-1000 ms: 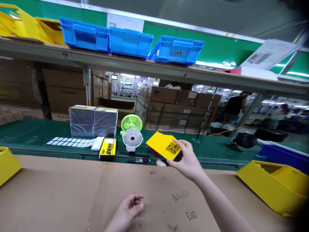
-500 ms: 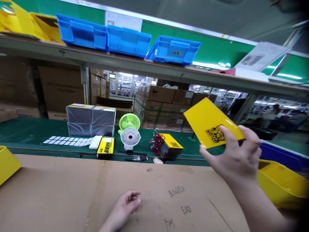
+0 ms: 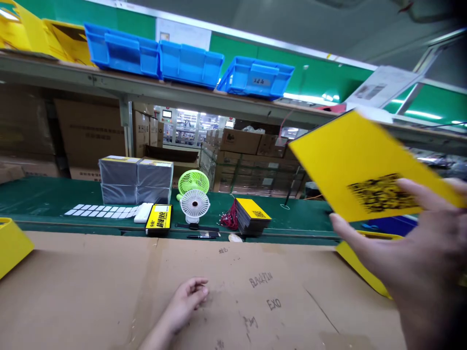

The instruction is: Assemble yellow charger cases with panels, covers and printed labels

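My right hand (image 3: 419, 253), large and close at the right, grips a yellow card (image 3: 350, 165) with a black QR code, raised above the work surface. Its fingers press the card's near edge; part of the hand is blurred. Low in the middle, my left hand (image 3: 188, 301) rests over the brown cardboard (image 3: 91, 291) with fingers loosely curled and apart, holding nothing. A stack of similar yellow cards (image 3: 253, 214) stands on the green table, beside a bundle of red wires (image 3: 229, 218).
White fan (image 3: 195, 204), green fan (image 3: 192, 181), yellow-black box (image 3: 159, 218), white labels (image 3: 100, 211) and wrapped grey stacks (image 3: 134, 181) line the green table (image 3: 32, 199). Yellow bins (image 3: 12, 248) flank the cardboard. Blue bins (image 3: 191, 63) sit on the shelf above.
My right hand has brought the yellow card closer and further right, so it looks larger. My left hand has barely moved. The view has shifted slightly.
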A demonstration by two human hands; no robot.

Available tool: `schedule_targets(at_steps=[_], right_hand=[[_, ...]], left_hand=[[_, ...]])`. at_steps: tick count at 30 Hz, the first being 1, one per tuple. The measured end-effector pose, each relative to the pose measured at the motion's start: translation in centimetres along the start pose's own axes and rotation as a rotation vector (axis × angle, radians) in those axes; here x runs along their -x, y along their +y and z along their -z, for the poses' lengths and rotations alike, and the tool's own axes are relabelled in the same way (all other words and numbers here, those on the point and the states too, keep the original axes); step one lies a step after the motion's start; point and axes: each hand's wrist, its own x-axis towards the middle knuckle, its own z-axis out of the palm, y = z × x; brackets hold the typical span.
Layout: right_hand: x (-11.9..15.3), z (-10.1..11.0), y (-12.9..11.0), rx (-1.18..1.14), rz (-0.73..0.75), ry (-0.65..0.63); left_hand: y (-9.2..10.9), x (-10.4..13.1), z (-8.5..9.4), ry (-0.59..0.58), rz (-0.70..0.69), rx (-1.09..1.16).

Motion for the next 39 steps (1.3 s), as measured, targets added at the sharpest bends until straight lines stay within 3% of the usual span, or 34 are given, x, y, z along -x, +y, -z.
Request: schedule_targets(at_steps=[3, 8, 13, 16, 20, 22, 25, 28, 34, 39], right_hand=[[2.4, 0.0, -2.6, -0.301, -0.028, -0.212], [10.1, -1.2, -8.1, -0.768, -0.192, -0.615], [17.3, -0.9, -13.8, -1.123, -0.423, -0.866], [20.1, -0.6, -16.0, -1.175, -0.516, -1.06], [21.3, -1.5, -16.7, -1.089, -0.481, -1.34], [21.0, -2.6, -16.8, -1.003, -0.457, -1.33], [20.2, -4.7, -17.5, -0.897, -0.45, -1.145], [19.1, -6.3, -18.8, -0.867, -0.429, -1.038], [18.2, -6.5, -21.1, -0.843, -0.323, -0.895], [18.2, -7.2, -21.0, -0.852, -0.362, -0.782]], left_hand=[[0.2, 0.5, -0.2, -0.032, -0.017, 0.016], [0.6, 1.7, -0.7, -0.159, -0.087, 0.093], [0.3, 3.1, 0.4, -0.287, -0.15, 0.608], [0.5, 3.8, 2.0, -0.239, -0.176, 0.784], [1.7, 4.6, 3.2, -0.232, -0.221, 0.94], [2.0, 5.0, 3.1, -0.255, -0.165, 0.964], [1.7, 5.3, 2.3, -0.312, -0.069, 0.929], [0.9, 5.4, 1.8, -0.338, -0.022, 0.899], [0.2, 5.3, 2.1, -0.316, 0.008, 0.883], [0.1, 5.2, 2.2, -0.303, 0.02, 0.874]])
